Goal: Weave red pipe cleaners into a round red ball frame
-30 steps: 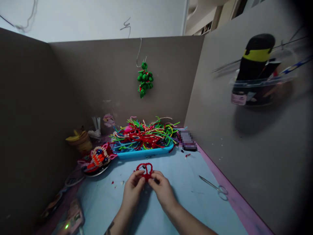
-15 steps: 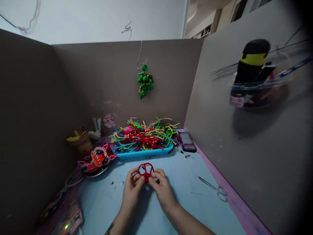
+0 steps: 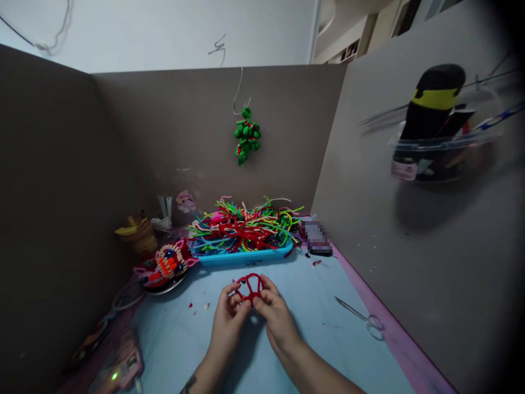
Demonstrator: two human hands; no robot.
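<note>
A small red piece of knotted cord (image 3: 255,294), a rounded shape with open gaps between its strands, is held up in front of me over the blue table covering. My left hand (image 3: 228,317) pinches its left and lower side between thumb and fingers. On the opposite side, my right hand (image 3: 274,313) grips it, thumb at the bottom and a finger along the right edge. A small dark spot shows near its upper left. The fingertips cover parts of the piece.
Behind the hands stands a blue tray (image 3: 246,257) heaped with colourful cords (image 3: 250,227). Scissors (image 3: 361,317) lie at right, a blurred phone (image 3: 316,238) behind them. A knotted animal-like piece (image 3: 170,262) sits at left, near a pink device (image 3: 127,364). A green ornament (image 3: 247,137) hangs ahead.
The red piece has tilted a little, and my right fingers have shifted up along its right edge. The whole view has moved slightly.
</note>
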